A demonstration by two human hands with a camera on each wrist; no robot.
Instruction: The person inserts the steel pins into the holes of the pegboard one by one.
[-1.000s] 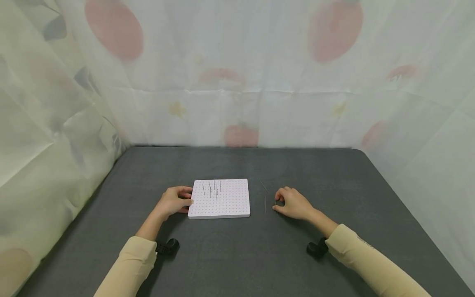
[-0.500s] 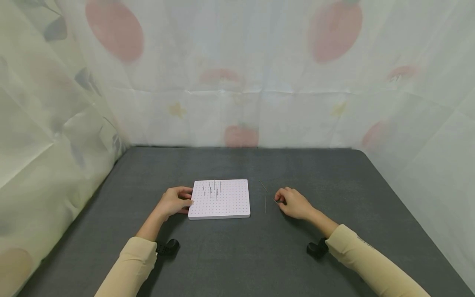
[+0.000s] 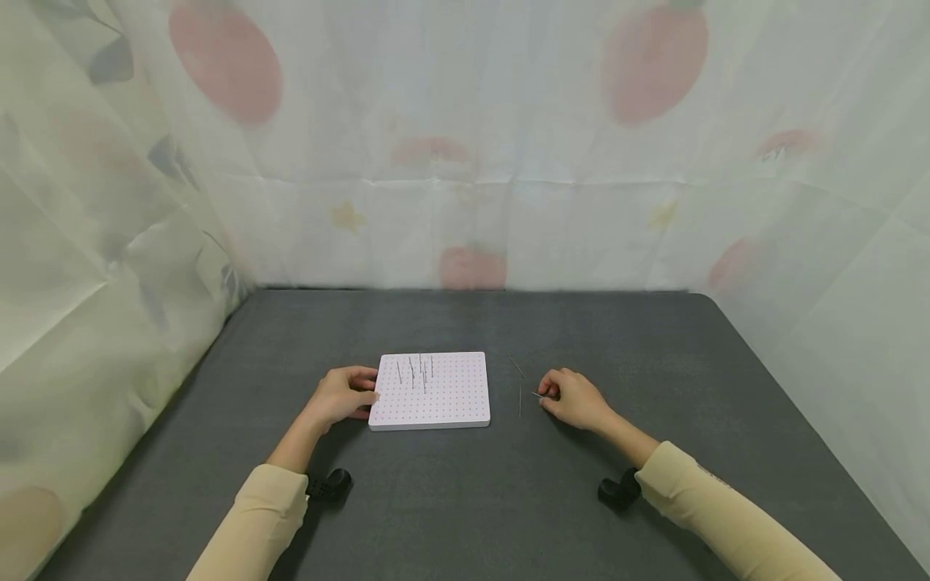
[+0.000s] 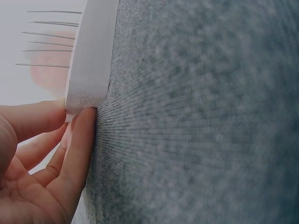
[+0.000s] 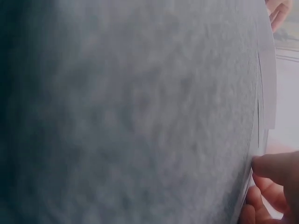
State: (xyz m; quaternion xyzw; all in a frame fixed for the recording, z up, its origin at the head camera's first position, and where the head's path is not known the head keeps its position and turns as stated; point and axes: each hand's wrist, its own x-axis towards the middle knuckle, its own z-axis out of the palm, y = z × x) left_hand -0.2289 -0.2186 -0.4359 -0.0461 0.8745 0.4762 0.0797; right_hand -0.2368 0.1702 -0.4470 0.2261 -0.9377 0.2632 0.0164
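Observation:
A white board [image 3: 458, 399] with a grid of small holes lies flat on the table. Several thin needles [image 3: 425, 378] stand up from its back left part; the left wrist view shows these needles [image 4: 49, 50] side-on. My left hand [image 3: 340, 395] grips the board's left edge, thumb on top and fingertips at the lower edge. To the right of the board, my right hand [image 3: 574, 401] pinches a thin needle [image 3: 536, 394], whose end juts leftward from the fingertips. Two loose needles lie between board and right hand: one needle [image 3: 520, 402] lengthwise, the other needle [image 3: 517, 367] slanted behind it.
The dark grey table [image 3: 465, 500] reaches forward to a patterned white curtain [image 3: 567, 234]. Another curtain [image 3: 138, 307] runs along the left side. Each wrist bears a black camera, such as the right camera [image 3: 617, 491].
The needle in my right hand has turned from lying lengthwise across the fingertips to pointing left, and my right thumb has drawn in. My left hand and the board stay in place.

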